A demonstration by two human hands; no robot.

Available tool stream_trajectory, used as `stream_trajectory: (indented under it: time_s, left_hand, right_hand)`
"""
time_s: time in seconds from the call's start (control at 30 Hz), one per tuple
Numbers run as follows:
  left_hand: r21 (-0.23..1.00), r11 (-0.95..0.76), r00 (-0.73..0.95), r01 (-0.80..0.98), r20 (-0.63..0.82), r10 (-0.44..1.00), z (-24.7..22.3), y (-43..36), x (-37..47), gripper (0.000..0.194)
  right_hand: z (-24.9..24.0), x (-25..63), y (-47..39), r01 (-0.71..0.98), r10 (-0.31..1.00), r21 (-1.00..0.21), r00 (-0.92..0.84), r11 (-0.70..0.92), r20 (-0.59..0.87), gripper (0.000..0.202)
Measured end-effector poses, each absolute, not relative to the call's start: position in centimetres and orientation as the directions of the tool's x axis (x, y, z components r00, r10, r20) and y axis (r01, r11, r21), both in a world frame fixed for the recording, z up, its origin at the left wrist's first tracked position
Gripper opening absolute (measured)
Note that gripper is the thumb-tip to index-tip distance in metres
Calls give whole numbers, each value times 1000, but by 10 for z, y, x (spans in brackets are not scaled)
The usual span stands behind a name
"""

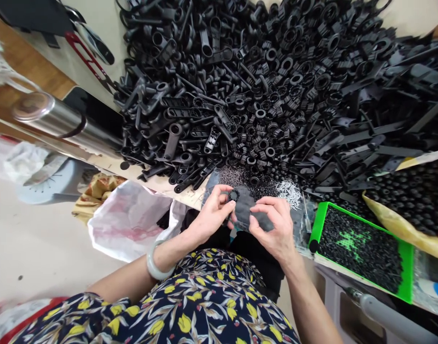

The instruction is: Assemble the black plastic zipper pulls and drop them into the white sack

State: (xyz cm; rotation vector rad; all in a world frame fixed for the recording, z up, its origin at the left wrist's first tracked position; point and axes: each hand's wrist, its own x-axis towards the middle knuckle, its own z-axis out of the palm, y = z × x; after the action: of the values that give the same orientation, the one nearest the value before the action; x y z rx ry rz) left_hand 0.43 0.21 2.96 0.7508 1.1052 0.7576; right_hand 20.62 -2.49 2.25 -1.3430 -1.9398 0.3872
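Observation:
My left hand (pixel 215 208) is closed on a black plastic ring part (pixel 234 195), its round toothed end facing up between thumb and fingers; the rest of it is hidden by the hand. Just to the right, my right hand (pixel 274 223) has thumb and forefinger brought together in a pinch. Whatever lies between those fingertips is too small to make out. Under both hands is a dark grey mat (pixel 245 210). Small brownish pins (pixel 231 177) and a heap of short silver pins (pixel 289 193) lie at its far side.
A large pile of black plastic levers and rings (pixel 219 86) covers the table beyond. At the right, a green tray (pixel 407 277) holds small black pieces. Left are a steel flask (pixel 57 119), red-handled scissors (pixel 84 55) and a white plastic bag (pixel 122 224) below the edge.

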Motion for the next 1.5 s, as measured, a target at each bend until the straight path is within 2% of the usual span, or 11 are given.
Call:
stream_trajectory:
  time_s: [0.13, 0.3, 0.43, 0.8, 1.03, 1.23, 1.5]
  left_hand:
    - [755, 610, 340, -241, -523, 781, 34, -6, 10, 51]
    - [688, 659, 331, -305, -572, 750, 35, -7, 13, 59]
    - [682, 666, 305, -302, -593, 745, 36, -7, 14, 69]
    - [718, 658, 284, -226, -598, 750, 27, -12, 14, 83]
    - [764, 613, 317, -200, -542, 778, 20, -15, 15, 87]
    - [816, 572, 351, -84, -513, 783, 15, -16, 15, 88]
    - [866, 499, 360, 41, -478, 801, 7, -16, 15, 86]
  right_hand:
    - [21, 202, -24, 663, 898, -623, -189, 416, 398, 17]
    - [12, 199, -22, 673, 911, -627, -188, 392, 367, 14]
    - [8, 197, -19, 669, 914, -631, -207, 392, 348, 15]
    - [0, 194, -16, 711, 895, -554, -265, 432, 358, 12]
    - [-4, 193, -20, 732, 888, -519, -272, 442, 371, 13]
    - [-3, 191, -23, 751, 884, -491, -271, 442, 382, 10]
    - [0, 187, -25, 758, 924, -539, -229, 367, 307, 12]
